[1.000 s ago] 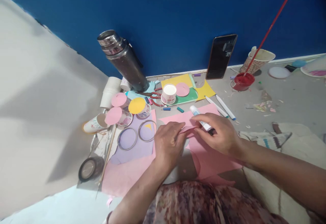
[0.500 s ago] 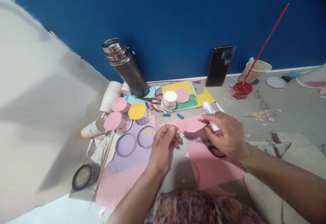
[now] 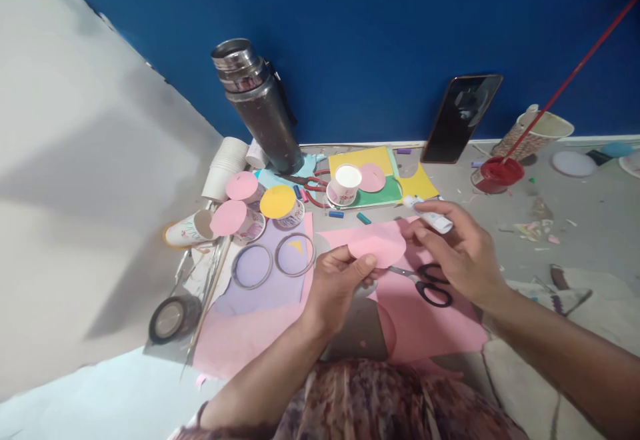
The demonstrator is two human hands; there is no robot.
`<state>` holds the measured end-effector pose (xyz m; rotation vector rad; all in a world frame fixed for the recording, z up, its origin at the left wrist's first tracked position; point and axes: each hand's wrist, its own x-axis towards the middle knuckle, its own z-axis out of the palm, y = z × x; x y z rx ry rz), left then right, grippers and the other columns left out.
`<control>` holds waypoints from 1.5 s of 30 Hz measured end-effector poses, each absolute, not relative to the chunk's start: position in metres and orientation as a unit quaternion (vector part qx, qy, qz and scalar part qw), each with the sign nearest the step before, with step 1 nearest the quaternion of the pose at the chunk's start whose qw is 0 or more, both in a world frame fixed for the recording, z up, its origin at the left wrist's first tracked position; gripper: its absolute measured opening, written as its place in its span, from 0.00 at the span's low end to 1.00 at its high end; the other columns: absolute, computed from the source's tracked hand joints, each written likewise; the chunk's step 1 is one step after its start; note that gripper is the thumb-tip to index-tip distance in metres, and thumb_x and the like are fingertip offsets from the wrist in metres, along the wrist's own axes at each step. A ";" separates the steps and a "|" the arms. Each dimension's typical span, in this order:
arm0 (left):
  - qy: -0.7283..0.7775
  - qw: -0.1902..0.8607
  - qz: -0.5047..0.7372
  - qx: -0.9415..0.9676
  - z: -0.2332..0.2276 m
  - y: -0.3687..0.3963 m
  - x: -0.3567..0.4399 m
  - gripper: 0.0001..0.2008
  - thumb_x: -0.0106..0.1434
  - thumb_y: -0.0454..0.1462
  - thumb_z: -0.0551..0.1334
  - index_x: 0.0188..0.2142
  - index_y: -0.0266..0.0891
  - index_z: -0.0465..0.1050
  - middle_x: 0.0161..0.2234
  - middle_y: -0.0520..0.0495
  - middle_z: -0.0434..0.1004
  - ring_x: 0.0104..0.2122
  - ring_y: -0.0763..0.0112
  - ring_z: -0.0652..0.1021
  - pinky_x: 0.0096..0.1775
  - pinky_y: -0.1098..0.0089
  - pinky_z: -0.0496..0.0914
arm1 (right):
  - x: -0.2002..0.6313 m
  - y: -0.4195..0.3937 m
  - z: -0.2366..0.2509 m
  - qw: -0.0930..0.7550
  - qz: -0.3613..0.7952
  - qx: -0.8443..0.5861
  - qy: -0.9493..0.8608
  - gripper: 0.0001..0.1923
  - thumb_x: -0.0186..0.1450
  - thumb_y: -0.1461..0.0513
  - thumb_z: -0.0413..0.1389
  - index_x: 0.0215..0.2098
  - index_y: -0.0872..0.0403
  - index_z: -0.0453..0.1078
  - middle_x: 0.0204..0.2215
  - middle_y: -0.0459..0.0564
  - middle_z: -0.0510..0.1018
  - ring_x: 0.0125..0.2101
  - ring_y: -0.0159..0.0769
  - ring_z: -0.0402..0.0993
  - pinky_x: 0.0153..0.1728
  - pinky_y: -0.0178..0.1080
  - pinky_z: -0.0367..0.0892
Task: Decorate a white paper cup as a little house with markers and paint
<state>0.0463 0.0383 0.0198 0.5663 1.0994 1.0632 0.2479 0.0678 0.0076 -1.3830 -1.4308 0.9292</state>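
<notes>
1 phone (image 3: 461,120) is propped against the blue wall (image 3: 360,40); 1 slanting red stick (image 3: 575,72) is held in 1 red pot (image 3: 493,183).

2 hoops (image 3: 252,287), 1 glue stick (image 3: 440,223), 1 phone (image 3: 463,119)

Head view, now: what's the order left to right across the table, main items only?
Black tape roll → white cup stack → yellow-topped cup → pink paper disc in the left hand → white tube in the right hand → red pot → white round lid.
</notes>
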 end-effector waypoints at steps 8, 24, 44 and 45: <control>0.506 0.669 0.453 0.302 0.018 0.039 0.051 0.25 0.46 0.53 0.82 0.26 0.33 0.83 0.21 0.50 0.77 0.24 0.75 0.73 0.32 0.72 0.67 | 0.241 0.067 0.018 0.431 0.640 -0.505 -0.387 0.28 0.56 0.51 0.75 0.50 0.49 0.73 0.24 0.38 0.75 0.18 0.26 0.67 0.17 0.30 0.63; 0.463 0.748 0.414 0.236 0.001 0.035 0.058 0.24 0.48 0.51 0.82 0.28 0.32 0.81 0.23 0.48 0.78 0.21 0.77 0.74 0.27 0.73 0.65 | 0.230 0.066 0.015 0.487 0.652 -0.496 -0.304 0.32 0.49 0.54 0.78 0.48 0.49 0.72 0.22 0.36 0.73 0.21 0.27 0.69 0.22 0.32 0.71; 0.483 0.712 0.444 0.251 0.005 0.039 0.056 0.23 0.44 0.48 0.83 0.27 0.31 0.82 0.20 0.48 0.77 0.20 0.76 0.73 0.27 0.71 0.67 | 0.230 0.062 0.018 0.478 0.649 -0.486 -0.339 0.28 0.53 0.56 0.76 0.47 0.50 0.71 0.21 0.34 0.69 0.16 0.22 0.58 0.15 0.29 0.51; 0.484 0.712 0.444 0.250 0.006 0.039 0.056 0.23 0.44 0.48 0.83 0.27 0.31 0.82 0.20 0.48 0.77 0.20 0.76 0.73 0.27 0.71 0.67 | 0.230 0.062 0.018 0.478 0.649 -0.485 -0.338 0.28 0.53 0.55 0.76 0.47 0.49 0.71 0.21 0.34 0.69 0.17 0.23 0.59 0.15 0.29 0.51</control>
